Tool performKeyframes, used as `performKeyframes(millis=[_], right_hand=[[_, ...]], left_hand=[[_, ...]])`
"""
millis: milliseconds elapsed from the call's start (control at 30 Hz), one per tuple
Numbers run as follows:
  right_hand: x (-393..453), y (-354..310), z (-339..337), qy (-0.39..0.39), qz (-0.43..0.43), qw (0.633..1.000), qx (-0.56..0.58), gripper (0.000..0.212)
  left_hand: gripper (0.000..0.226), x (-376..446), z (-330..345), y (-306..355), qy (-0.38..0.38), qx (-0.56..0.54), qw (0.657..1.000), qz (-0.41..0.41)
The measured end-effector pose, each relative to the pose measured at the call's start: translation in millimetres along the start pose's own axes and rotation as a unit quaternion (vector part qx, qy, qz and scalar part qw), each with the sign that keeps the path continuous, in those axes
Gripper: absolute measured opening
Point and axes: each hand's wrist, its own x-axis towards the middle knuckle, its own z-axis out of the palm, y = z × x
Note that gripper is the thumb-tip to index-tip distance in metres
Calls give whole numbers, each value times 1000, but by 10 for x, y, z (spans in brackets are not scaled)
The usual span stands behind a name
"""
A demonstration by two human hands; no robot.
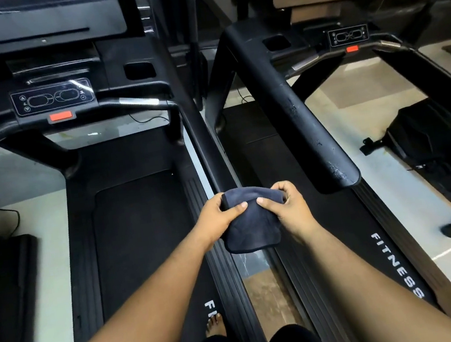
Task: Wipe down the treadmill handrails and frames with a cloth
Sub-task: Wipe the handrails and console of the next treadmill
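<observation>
Dark navy microfibre, folded into a thick pad, is what I have between both hands: the cloth point(249, 219) hangs in the air over the gap between 2 treadmills, touching neither machine. My left hand point(219, 219) pinches its left top edge, thumb laid across the front, and my right hand point(286, 206) pinches the right top edge the same way, so each grip is narrow and holding the cloth, with the lower half drooping free. Just beyond my right hand is the rounded end of the right treadmill's near handrail point(298, 121), black, with scuffed or flaking patches along its top; the left treadmill's slimmer side rail point(203, 145) runs up just past my left hand. I judge no wiping stroke has started here; the cloth looks as if it is being folded or readied. The risks I see: the loose lower fold could open and drag on the side step strips point(223, 271) or slip into the floor gap if 1 pinch lets go; the flaking surface may snag the fibres or shed more under pressure; and my bare foot point(216, 325) stands at the belt edge, so a reach forward could cost balance.
</observation>
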Motion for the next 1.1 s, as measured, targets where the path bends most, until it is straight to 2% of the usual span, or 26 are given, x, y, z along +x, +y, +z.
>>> performKeyframes(millis=[100,233,400,500,600,700,800,867,967,1033,1100], right_hand=[[80,-33,23,-10,-4,1000,9,36],[248,14,56,-31,-27,999,18,22],[488,247,71,-42,-83,995,33,18],[673,477,11,-35,-148,987,51,20],[752,790,-129,-57,-218,970,87,24],[567,1004,-319,-64,-247,964,78,25],[355,1086,-537,-89,-252,962,47,25],[272,1045,-691,-123,-234,964,41,32],[219,1153,-845,-203,-154,964,81,44],[196,1324,-929,-248,-121,958,77,41],[191,1472,-1002,-260,-118,956,63,33]], left_hand=[[28,8,-18,-50,27,12,1000,6],[25,4,23,-129,78,46,995,38],[21,64,135,-248,150,94,979,100],[29,133,303,-443,200,113,963,142],[38,115,600,-774,266,133,932,206],[37,-44,904,-980,337,159,902,218],[30,-300,1159,-1040,358,198,890,200],[23,-451,1311,-1009,366,197,890,186],[16,-564,1494,-1020,375,140,900,174],[15,-609,1610,-1049,365,80,912,171],[17,-635,1735,-1077,358,47,917,168]])
